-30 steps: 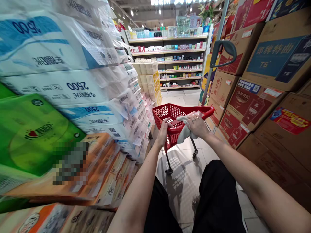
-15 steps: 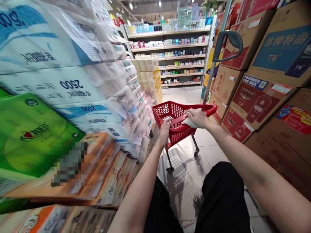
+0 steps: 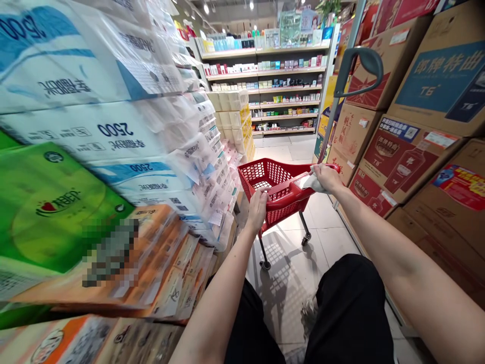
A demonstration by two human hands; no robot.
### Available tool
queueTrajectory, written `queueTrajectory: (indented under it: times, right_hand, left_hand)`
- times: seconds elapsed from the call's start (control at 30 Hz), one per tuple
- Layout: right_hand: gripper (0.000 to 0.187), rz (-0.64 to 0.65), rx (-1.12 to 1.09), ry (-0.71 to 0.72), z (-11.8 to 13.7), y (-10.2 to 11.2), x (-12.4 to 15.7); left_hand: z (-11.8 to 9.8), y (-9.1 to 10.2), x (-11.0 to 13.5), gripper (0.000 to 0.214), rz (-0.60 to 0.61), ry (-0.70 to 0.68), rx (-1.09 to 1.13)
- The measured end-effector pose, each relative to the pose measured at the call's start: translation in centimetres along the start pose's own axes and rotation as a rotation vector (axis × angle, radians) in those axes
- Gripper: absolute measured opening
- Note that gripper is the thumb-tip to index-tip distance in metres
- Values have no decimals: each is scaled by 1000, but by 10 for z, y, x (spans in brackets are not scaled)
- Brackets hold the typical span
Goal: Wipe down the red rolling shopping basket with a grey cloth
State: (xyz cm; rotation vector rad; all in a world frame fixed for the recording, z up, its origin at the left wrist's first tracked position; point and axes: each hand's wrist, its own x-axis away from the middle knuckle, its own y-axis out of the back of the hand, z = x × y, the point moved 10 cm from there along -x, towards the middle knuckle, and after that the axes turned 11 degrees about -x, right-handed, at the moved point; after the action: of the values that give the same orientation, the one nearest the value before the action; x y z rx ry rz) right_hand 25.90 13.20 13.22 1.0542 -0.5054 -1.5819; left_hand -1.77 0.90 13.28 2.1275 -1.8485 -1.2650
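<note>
A small red shopping cart [image 3: 278, 199] on wheels stands in the aisle in front of me. My left hand [image 3: 258, 206] is closed on the near left part of its rim. My right hand [image 3: 325, 177] presses a white cloth [image 3: 309, 182] against the rim's right corner, fingers curled over the cloth. The cart's grey pull handle [image 3: 359, 63] rises on a pole at its right side. The basket looks empty inside.
Stacked packs of toilet paper and tissue [image 3: 94, 131] form a wall close on my left. Cardboard boxes [image 3: 413, 126] are piled high on the right. Shelves of small goods [image 3: 265, 81] close the aisle's far end. Pale tiled floor [image 3: 291, 273] lies under the cart.
My right hand has slid the cloth along the cart's rim from the near middle to the right corner. My left hand has kept its hold on the rim.
</note>
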Motion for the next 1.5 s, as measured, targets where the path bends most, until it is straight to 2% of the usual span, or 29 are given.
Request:
queueTrajectory:
  times: [0.1,0.17,0.23,0.3,0.4,0.57,0.6,0.67,0.87,0.97,1.03,1.13,1.37,1.5]
  right_hand:
    - [51,-88,9,96,32,-1,21]
    - [48,-120,-2,210,58,-3,38]
    - [46,-120,-26,310,77,-4,50]
    - [46,-89,-57,375,85,-4,54]
    - [47,-35,-88,386,76,1,45]
    - [51,-18,-97,66,20,8,18]
    - [51,-22,-84,31,14,9,17]
    - [48,-29,-62,49,16,10,21]
    - [42,-6,-126,363,74,7,62]
    - [41,50,-172,474,102,-2,79]
    - [41,76,-175,510,111,-5,81]
    - [46,74,-118,438,101,-4,64]
    - [55,162,-7,90,34,-5,-3]
    - [55,157,6,-31,19,-9,-16]
  left_hand:
    - [-2,-3,0,39,-15,4,-21]
    - [-2,-3,0,39,-25,7,-37]
    - [-2,-2,-1,40,-24,2,-52]
    - [-3,-2,0,40,-10,-13,-59]
    - [-6,-1,1,41,3,-44,-56]
    - [-9,-8,4,42,28,-34,-23]
    - [-9,-10,4,42,29,-28,-19]
    - [-10,-12,5,42,19,-21,-26]
    - [-16,-10,6,38,-4,-33,-73]
    - [-18,-9,6,38,18,-22,-77]
    - [-17,-8,5,39,23,-13,-73]
    - [-15,-11,5,40,40,-20,-53]
    - [-17,-20,8,38,60,-38,-19]
    - [-21,-21,9,36,24,-30,-57]
